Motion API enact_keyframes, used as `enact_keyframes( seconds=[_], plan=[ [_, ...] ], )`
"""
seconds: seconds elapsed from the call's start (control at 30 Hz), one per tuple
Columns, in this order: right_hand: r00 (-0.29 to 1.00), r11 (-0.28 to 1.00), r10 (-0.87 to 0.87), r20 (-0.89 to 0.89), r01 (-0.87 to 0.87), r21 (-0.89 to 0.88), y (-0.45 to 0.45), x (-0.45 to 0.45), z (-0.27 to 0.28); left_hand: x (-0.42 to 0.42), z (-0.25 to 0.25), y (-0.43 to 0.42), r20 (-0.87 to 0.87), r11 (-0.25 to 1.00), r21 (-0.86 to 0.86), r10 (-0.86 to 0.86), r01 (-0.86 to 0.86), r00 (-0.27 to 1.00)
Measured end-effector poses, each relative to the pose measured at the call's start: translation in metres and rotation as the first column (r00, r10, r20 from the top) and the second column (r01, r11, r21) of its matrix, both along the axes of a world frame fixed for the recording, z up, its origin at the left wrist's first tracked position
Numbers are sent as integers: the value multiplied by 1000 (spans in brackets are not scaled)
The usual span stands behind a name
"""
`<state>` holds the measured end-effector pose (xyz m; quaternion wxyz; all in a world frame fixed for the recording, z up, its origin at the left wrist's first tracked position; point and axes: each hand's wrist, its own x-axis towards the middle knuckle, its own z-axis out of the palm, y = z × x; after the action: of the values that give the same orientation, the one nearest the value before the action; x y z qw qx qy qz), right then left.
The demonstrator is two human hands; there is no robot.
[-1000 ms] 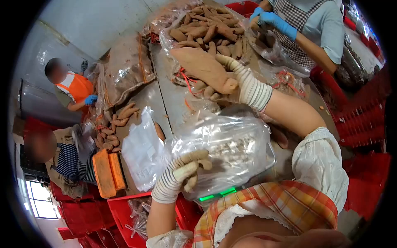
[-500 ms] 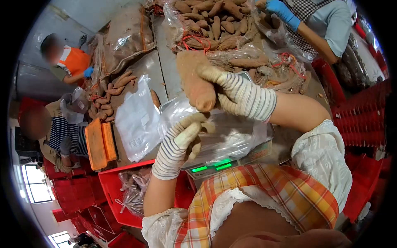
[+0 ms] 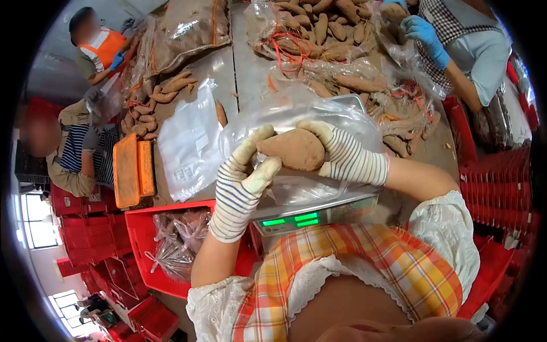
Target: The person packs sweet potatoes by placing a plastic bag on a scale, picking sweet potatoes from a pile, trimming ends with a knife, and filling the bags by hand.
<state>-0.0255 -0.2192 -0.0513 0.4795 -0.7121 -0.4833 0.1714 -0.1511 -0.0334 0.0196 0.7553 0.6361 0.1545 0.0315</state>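
Note:
A large brown sweet potato (image 3: 293, 149) lies sideways between my two hands, above a digital scale (image 3: 336, 212) with green lit digits. My left hand (image 3: 242, 179), in a striped white glove, has its thumb and fingers closed at the tapered left end. At the broad right end, my right hand (image 3: 350, 151), gloved the same way, grips with fingers on the far side and thumb on the near side. A clear plastic bag (image 3: 273, 114) spreads over the scale's metal tray, partly hidden by my hands.
Sweet potatoes (image 3: 336, 23) fill an open bag at the back. White bags (image 3: 185, 142) and an orange crate (image 3: 126, 174) lie left. A red crate (image 3: 137, 245) holds bagged produce. Co-workers stand left; a person's blue-gloved hand (image 3: 424, 37) is at the upper right.
The sweet potato has come down and turned from nearly upright to sideways. My left hand has moved up onto its end, so both hands now hold it. The camera view has shifted slightly.

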Motion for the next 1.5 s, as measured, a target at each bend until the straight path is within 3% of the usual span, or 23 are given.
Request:
enact_keyframes(
  seconds=[0.13,0.23,0.3,0.4,0.47,0.57,0.63,0.67,0.7,0.8,0.87,0.97,1.03,1.1,1.17,1.23,1.3,1.37,1.4,1.47,1.5],
  plan=[
    [903,983,-180,390,149,108,5,-2,6,-7,1,2,-30,999,45,-18,20,999],
    [881,987,-146,449,161,5,2,-5,12,-12,-3,6,-36,1000,5,-23,23,999],
    [885,986,-116,451,157,-54,2,-5,12,-15,2,8,-86,992,101,82,-73,993],
    [898,936,72,434,89,-340,7,-5,11,-19,6,21,-65,994,-73,77,-81,995],
    [892,903,143,428,59,-425,9,-9,12,-20,11,26,-58,990,-134,44,-52,997],
    [877,837,262,402,0,-547,12,-14,16,-22,39,30,100,978,25,203,-207,974],
    [909,715,327,258,-60,-696,14,-14,22,-26,48,41,258,979,-8,200,-205,945],
    [844,803,354,404,-52,-594,10,-10,10,-27,47,43,299,987,-24,161,-161,941],
    [842,802,353,409,-48,-595,7,-9,10,-23,46,41,305,987,-26,160,-160,939],
    [812,766,383,440,-13,-642,16,-7,14,-13,34,27,-117,982,180,-38,59,992],
    [816,757,415,401,-65,-651,22,-2,22,-5,-9,28,-199,959,165,-198,232,960],
    [845,758,395,361,-77,-648,22,-1,24,7,-51,19,-178,898,147,-389,416,904],
    [858,717,415,303,-103,-690,24,2,25,10,-69,22,-123,743,477,-473,470,872],
    [862,723,418,287,-125,-679,26,6,25,10,-84,21,1,866,242,-452,438,892],
    [876,713,421,235,-159,-683,27,10,23,8,-76,19,62,892,208,-421,401,905],
    [903,793,385,192,-217,-570,28,15,22,3,-58,18,29,813,320,-521,485,853],
    [906,772,386,171,-216,-597,31,21,23,-3,-48,23,11,529,647,-727,550,687],
    [915,725,385,122,-218,-654,32,24,23,-8,-47,23,-94,337,702,-830,628,550],
    [921,727,375,104,-222,-649,33,26,21,-11,-51,24,-94,338,696,-832,633,547],
    [936,745,350,38,-253,-617,34,27,16,-19,-60,22,-213,130,893,-721,431,659],
    [945,764,325,-27,-279,-581,32,27,15,-20,-61,20,-212,133,887,-733,442,646]
  ],
)
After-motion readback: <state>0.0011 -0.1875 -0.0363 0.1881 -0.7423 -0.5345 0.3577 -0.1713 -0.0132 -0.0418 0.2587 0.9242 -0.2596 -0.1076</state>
